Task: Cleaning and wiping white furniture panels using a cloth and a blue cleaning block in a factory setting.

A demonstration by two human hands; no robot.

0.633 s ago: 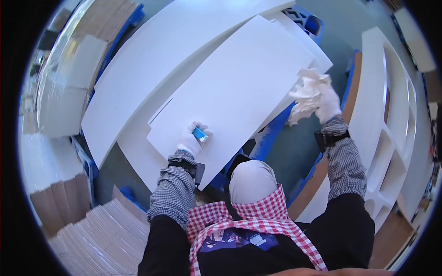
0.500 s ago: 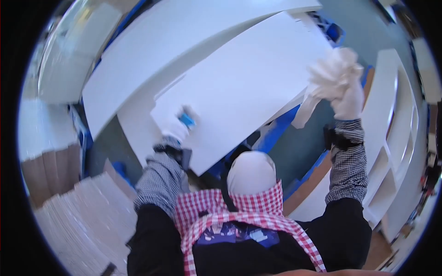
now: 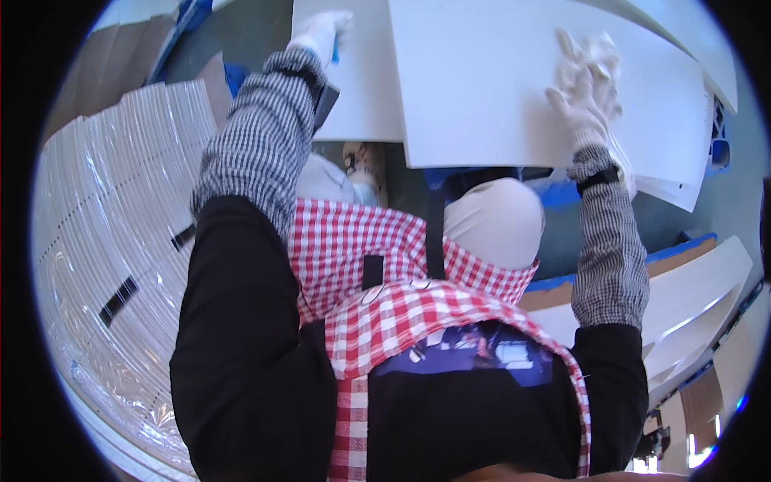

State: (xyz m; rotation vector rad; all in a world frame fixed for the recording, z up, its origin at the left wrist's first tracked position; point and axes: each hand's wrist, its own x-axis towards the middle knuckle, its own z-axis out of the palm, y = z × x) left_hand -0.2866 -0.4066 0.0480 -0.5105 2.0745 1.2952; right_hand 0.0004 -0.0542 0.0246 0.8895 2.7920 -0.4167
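Note:
Two white panels lie side by side and partly overlap in front of me: a nearer right panel (image 3: 482, 88) and a left panel (image 3: 361, 96). My right hand (image 3: 588, 116), in a white glove, presses a crumpled white cloth (image 3: 596, 60) against the right panel's surface, with a loose end trailing beside the wrist. At the upper left, my left hand (image 3: 320, 34), also gloved, is closed over the left panel around a small blue object (image 3: 336, 52). Only a sliver of that object shows, so its kind is unclear.
Plastic-wrapped stacked boards (image 3: 120, 201) fill the left side. Another white panel (image 3: 683, 40) lies beyond the right one. Blue supports (image 3: 562, 193) show beneath the panels. At the lower right rests a white piece with recesses (image 3: 683, 305). My knee (image 3: 494, 221) is close to the panel's front edge.
My view has swung round, so the panels now appear higher in the picture. My right hand has brought the cloth down onto the panel; my left hand has moved onto the left panel.

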